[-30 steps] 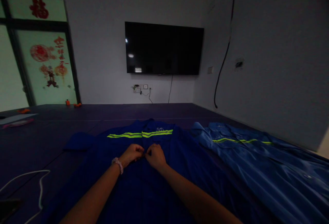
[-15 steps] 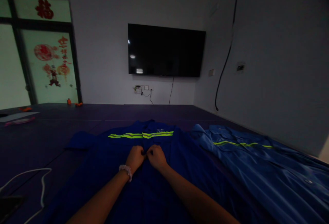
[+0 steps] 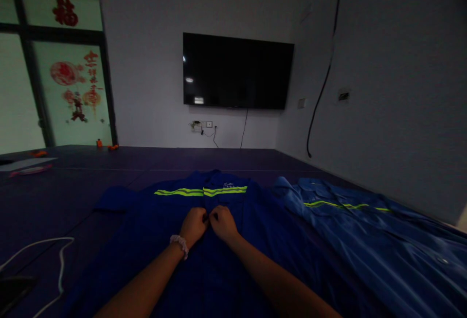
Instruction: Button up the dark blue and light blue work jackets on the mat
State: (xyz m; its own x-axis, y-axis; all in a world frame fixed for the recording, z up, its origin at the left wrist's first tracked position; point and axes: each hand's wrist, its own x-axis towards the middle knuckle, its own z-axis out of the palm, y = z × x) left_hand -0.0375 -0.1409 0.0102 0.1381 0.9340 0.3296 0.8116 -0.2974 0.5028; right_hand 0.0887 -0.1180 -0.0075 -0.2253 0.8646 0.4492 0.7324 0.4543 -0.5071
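A dark blue work jacket [image 3: 222, 264] with yellow-green reflective stripes [image 3: 225, 191] across its chest lies spread out flat in front of me. My left hand [image 3: 194, 224], with a scrunchie [image 3: 179, 244] round its wrist, pinches the jacket's front edge just below the stripe. Close beside it, fingertips almost meeting, my right hand [image 3: 222, 222] is closed on the other side of the same front opening. Whatever small fastening may be between the fingertips is hidden.
A lighter blue work jacket [image 3: 350, 225] with a reflective stripe lies to the right. On the left are a white cable [image 3: 61, 264] and a dark device [image 3: 16, 291]. Small orange objects [image 3: 113, 147] sit by the door. A television [image 3: 237, 72] hangs on the far wall.
The view has shifted very slightly. Both hands keep their closed grip at the same spot on the jacket front, with no clear movement.
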